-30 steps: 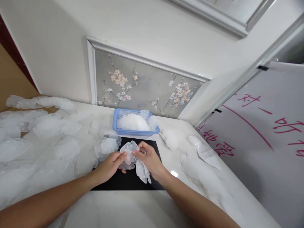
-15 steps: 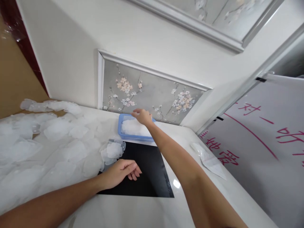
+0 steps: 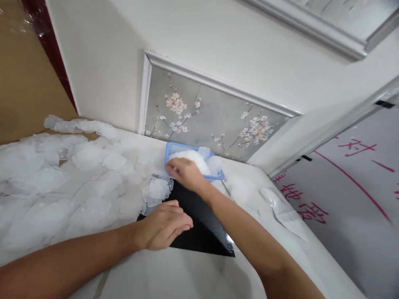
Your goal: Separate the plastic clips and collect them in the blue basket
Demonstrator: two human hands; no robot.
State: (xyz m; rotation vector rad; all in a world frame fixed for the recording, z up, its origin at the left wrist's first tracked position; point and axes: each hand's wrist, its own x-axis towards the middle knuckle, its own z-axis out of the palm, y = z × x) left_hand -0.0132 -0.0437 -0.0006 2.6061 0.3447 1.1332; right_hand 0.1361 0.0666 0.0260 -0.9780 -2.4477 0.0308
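Note:
My right hand (image 3: 182, 172) reaches forward to the near rim of a blue basket (image 3: 215, 176) heaped with white translucent plastic pieces (image 3: 195, 157). Its fingers are curled and blurred, and I cannot make out whether they hold anything. My left hand (image 3: 164, 225) rests on a black mat (image 3: 204, 232) with fingers loosely curled and nothing visible in it. A small stack of translucent pieces (image 3: 158, 189) lies just beyond the left hand at the mat's far left corner.
Many translucent plastic pieces (image 3: 62, 182) cover the white table to the left. A clear plastic bag (image 3: 282, 211) lies to the right near a whiteboard with red writing (image 3: 349, 182). A wall with a floral panel (image 3: 212, 120) stands behind the basket.
My right hand drew back from the basket's far side to its near rim. My left hand stayed on the black mat. The view shifted left and down.

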